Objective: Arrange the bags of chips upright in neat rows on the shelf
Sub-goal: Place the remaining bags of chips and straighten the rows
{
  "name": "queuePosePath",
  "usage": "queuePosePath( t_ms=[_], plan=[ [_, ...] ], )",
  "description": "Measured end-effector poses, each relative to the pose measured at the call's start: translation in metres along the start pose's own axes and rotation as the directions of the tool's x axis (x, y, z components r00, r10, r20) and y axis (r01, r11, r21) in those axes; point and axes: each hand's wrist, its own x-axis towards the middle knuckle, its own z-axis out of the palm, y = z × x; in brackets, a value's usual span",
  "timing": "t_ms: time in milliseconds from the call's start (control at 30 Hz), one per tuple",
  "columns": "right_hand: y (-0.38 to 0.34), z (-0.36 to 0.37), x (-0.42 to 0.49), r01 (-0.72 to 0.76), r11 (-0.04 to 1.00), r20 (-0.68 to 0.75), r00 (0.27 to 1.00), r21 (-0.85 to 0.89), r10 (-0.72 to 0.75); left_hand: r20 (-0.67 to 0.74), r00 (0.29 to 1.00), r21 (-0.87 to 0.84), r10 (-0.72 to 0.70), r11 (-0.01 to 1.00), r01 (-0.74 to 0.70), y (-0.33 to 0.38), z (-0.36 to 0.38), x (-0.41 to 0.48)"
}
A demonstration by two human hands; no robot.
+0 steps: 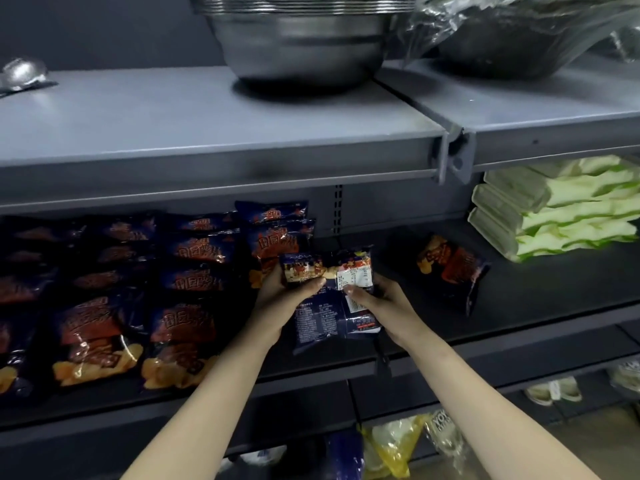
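chip rows (194, 258) left of left hand (291, 296): look done | it + right hand (381, 303) grip held bag (356, 271) | loose bag (450, 271) right of hands: pending

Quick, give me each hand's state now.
Left hand: closed, gripping the chip bag at its upper left.
Right hand: closed, gripping the same bag's right side, thumb on the white label.
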Motion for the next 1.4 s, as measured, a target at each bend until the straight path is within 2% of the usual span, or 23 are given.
queuePosePath(
  t_ms=[133,233,300,333,367,400,467,500,567,667,733,867,933,1000,1067,1100,1167,1233,1267,1333,1400],
  plan=[
    [-0.005,0.010,-0.001,-0.009,1.000,-0.002,1.000,-0.017,0.009,-0.038,0.999,0.018,-0.024,1.000,0.025,0.002,-0.006,-0.003],
    [-0.012,0.012,0.002,0.012,0.989,-0.085,0.996,-0.147,-0.025,-0.032,0.999,0.106,0.005,0.994,-0.002,0.009,-0.007,-0.008],
    [-0.015,0.010,0.003,0.098,0.956,-0.167,0.975,-0.278,-0.148,-0.069,0.997,0.107,0.021,0.994,-0.013,0.012,-0.007,-0.018],
    [-0.017,0.008,0.004,0.179,0.921,-0.186,0.949,-0.345,-0.254,-0.101,0.995,0.057,0.003,0.998,0.003,0.015,-0.007,-0.023],
    [-0.019,0.008,0.004,0.277,0.871,-0.173,0.912,-0.407,-0.371,-0.120,0.991,-0.062,-0.052,0.997,0.045,0.019,-0.008,-0.028],
    [-0.019,0.007,0.004,0.379,0.801,-0.135,0.864,-0.463,-0.486,-0.110,0.984,-0.226,-0.142,0.967,0.114,0.021,-0.010,-0.031],
    [-0.014,0.008,0.005,0.542,0.610,-0.017,0.739,-0.578,-0.674,-0.005,0.956,-0.552,-0.294,0.798,0.242,0.018,-0.015,-0.033],
    [-0.010,0.008,0.006,0.585,0.519,0.034,0.683,-0.623,-0.729,0.035,0.948,-0.627,-0.317,0.732,0.268,0.018,-0.018,-0.032],
    [-0.004,0.011,0.006,0.626,0.417,0.112,0.630,-0.659,-0.769,0.107,0.947,-0.651,-0.304,0.698,0.297,0.017,-0.021,-0.030],
    [0.004,0.013,0.004,0.696,0.335,0.230,0.584,-0.634,-0.779,0.158,0.937,-0.709,-0.313,0.624,0.328,0.006,-0.015,-0.026],
    [0.010,0.012,0.003,0.718,0.309,0.293,0.581,-0.624,-0.759,0.117,0.934,-0.753,-0.336,0.584,0.304,-0.001,-0.011,-0.023],
    [0.018,0.008,-0.002,0.711,0.290,0.373,0.618,-0.641,-0.692,0.016,0.948,-0.734,-0.319,0.639,0.227,-0.009,-0.011,-0.023],
    [0.020,0.004,-0.004,0.647,0.321,0.319,0.672,-0.692,-0.669,-0.047,0.952,-0.698,-0.303,0.692,0.185,-0.008,-0.014,-0.024],
    [0.015,0.000,-0.007,0.589,0.443,0.204,0.727,-0.676,-0.655,-0.118,0.964,-0.566,-0.238,0.814,0.132,0.000,-0.022,-0.023],
    [0.003,-0.005,-0.006,0.550,0.578,0.078,0.761,-0.602,-0.644,-0.159,0.983,-0.291,-0.091,0.956,0.041,0.016,-0.031,-0.019],
    [-0.005,-0.007,-0.004,0.535,0.631,0.042,0.780,-0.562,-0.624,-0.136,0.991,-0.137,-0.013,0.991,-0.006,0.028,-0.035,-0.017],
    [-0.025,-0.010,0.001,0.496,0.712,0.078,0.843,-0.497,-0.532,0.010,0.998,0.166,0.058,0.984,-0.059,0.049,-0.036,-0.012],
    [-0.045,-0.007,0.007,0.410,0.742,0.223,0.912,-0.530,-0.344,0.196,0.980,0.364,0.031,0.926,-0.102,0.064,-0.032,-0.007],
    [-0.051,-0.006,0.010,0.364,0.725,0.300,0.927,-0.584,-0.224,0.286,0.958,0.405,0.006,0.905,-0.127,0.069,-0.030,-0.004],
    [-0.055,-0.002,0.017,0.277,0.689,0.404,0.915,-0.670,0.024,0.410,0.912,0.447,-0.019,0.876,-0.183,0.071,-0.029,0.003],
    [-0.047,0.002,0.022,0.213,0.711,0.432,0.891,-0.670,0.140,0.460,0.887,0.497,-0.032,0.837,-0.228,0.071,-0.028,0.006]
  ],
)
